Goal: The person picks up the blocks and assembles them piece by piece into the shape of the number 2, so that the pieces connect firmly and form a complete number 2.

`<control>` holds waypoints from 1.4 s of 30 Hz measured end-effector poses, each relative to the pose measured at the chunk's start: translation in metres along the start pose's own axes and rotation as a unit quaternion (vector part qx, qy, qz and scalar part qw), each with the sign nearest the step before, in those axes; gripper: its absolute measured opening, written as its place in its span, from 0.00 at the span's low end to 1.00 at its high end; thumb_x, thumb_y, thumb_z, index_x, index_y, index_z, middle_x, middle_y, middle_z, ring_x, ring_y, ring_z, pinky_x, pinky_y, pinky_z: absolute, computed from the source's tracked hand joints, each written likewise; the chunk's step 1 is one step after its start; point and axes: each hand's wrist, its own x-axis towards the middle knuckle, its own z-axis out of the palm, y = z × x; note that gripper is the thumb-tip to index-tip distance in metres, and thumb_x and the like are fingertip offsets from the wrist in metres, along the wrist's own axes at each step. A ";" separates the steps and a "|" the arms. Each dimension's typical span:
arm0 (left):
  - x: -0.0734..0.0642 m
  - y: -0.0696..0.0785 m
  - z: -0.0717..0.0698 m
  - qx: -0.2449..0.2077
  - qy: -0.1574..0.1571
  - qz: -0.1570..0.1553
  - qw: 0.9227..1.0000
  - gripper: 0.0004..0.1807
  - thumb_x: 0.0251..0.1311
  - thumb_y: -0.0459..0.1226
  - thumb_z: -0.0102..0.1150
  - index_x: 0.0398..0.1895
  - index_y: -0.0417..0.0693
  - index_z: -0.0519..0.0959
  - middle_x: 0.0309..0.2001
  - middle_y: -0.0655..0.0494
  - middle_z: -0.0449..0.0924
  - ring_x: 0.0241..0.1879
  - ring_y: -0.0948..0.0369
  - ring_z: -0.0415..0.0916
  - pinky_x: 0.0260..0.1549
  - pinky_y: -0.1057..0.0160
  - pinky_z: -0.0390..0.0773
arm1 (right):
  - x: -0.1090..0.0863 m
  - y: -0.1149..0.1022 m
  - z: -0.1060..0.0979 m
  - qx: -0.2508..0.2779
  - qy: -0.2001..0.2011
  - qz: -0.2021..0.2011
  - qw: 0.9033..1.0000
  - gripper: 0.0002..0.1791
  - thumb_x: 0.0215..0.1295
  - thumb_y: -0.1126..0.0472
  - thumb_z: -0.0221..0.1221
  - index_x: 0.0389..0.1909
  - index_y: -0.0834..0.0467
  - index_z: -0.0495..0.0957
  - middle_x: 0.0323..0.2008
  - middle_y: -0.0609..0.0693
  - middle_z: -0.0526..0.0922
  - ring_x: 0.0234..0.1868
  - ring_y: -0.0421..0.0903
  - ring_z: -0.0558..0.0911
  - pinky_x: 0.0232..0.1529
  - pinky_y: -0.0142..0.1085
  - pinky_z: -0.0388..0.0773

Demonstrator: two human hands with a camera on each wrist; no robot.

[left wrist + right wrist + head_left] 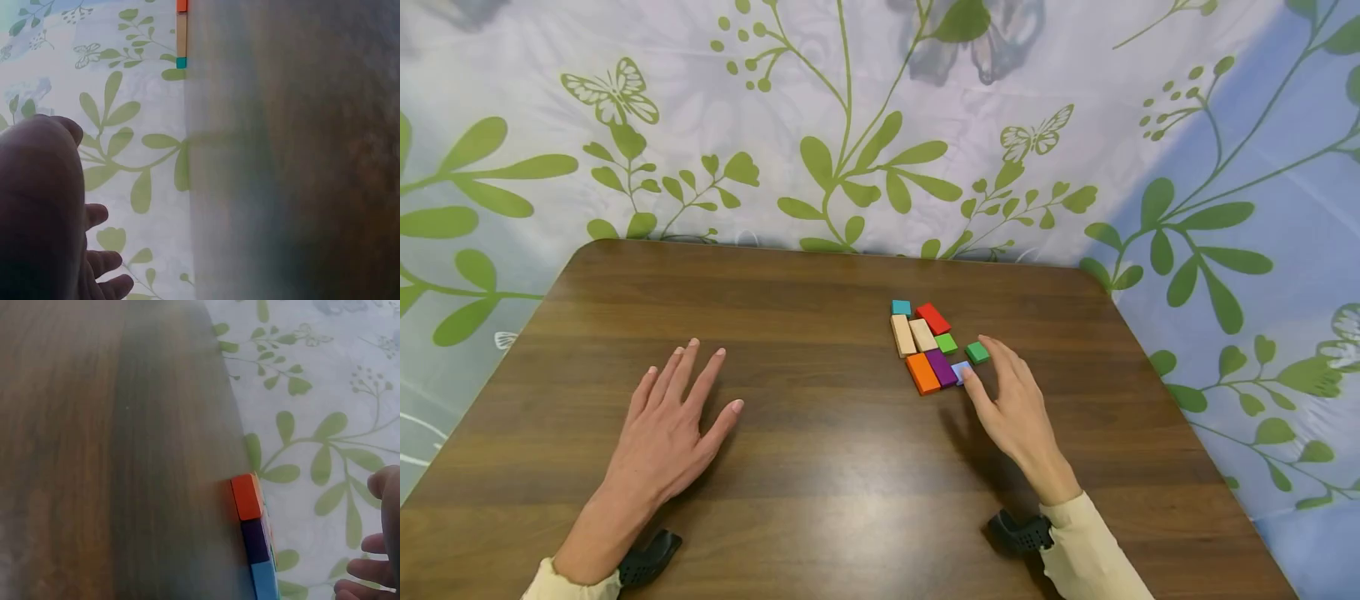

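Observation:
My right hand (1017, 408) hovers at the right side of a cluster of small coloured blocks, thumb and fingers spread apart. In the head view its thumb tip overlaps a light blue block (958, 371), and the fingertips reach the edge of a dark green block (977, 352). Beside these lie a purple block (940, 367), an orange block (922, 374), a light green block (947, 342), a red block (933, 318), a teal block (901, 307) and two plain wood blocks (903, 336). My left hand (666, 433), fingers spread and holding nothing, is over the table's left side.
The brown wooden table (820, 467) has rounded far corners. Behind it and along the right hangs a cloth (685, 108) printed with green leaves and butterflies. A black wrist mount (651, 558) sits on the left wrist and another (1021, 532) on the right.

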 end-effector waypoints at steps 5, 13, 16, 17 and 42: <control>0.001 0.000 0.001 -0.060 -0.003 0.005 0.998 0.39 0.75 0.53 0.54 0.82 0.50 0.56 0.79 0.36 0.55 0.75 0.35 0.56 0.70 0.34 0.56 | 0.007 -0.003 0.006 0.009 -0.010 0.000 1.000 0.33 0.75 0.43 0.58 0.73 0.56 0.69 0.70 0.59 0.73 0.68 0.61 0.72 0.65 0.62 0.69; 0.002 0.001 0.002 -0.141 -0.015 0.001 0.990 0.39 0.74 0.50 0.58 0.82 0.50 0.57 0.78 0.37 0.57 0.74 0.35 0.59 0.64 0.30 0.62 | 0.023 -0.010 0.017 0.016 -0.012 -0.019 1.000 0.32 0.73 0.44 0.61 0.70 0.59 0.73 0.66 0.57 0.79 0.65 0.58 0.75 0.63 0.59 0.73; 0.001 0.002 0.001 -0.174 -0.029 -0.016 0.984 0.38 0.74 0.50 0.57 0.82 0.51 0.56 0.79 0.39 0.57 0.75 0.35 0.57 0.65 0.29 0.60 | 0.030 -0.013 0.021 0.017 -0.008 -0.024 1.000 0.32 0.72 0.45 0.62 0.69 0.59 0.74 0.65 0.56 0.80 0.64 0.57 0.75 0.63 0.57 0.73; 0.001 0.002 0.000 -0.188 -0.034 -0.023 0.981 0.38 0.75 0.50 0.57 0.82 0.51 0.56 0.79 0.40 0.57 0.75 0.36 0.56 0.65 0.29 0.59 | 0.032 -0.013 0.022 0.018 -0.007 -0.025 0.999 0.31 0.72 0.45 0.62 0.68 0.59 0.75 0.64 0.56 0.80 0.64 0.57 0.76 0.62 0.57 0.74; -0.002 0.006 0.015 -0.284 -0.038 -0.026 0.958 0.26 0.74 0.44 0.60 0.71 0.48 0.71 0.68 0.47 0.75 0.65 0.44 0.74 0.61 0.38 0.71 | 0.055 -0.021 0.051 0.022 -0.033 -0.014 0.999 0.24 0.69 0.49 0.67 0.57 0.61 0.82 0.50 0.56 0.87 0.51 0.55 0.82 0.52 0.50 0.80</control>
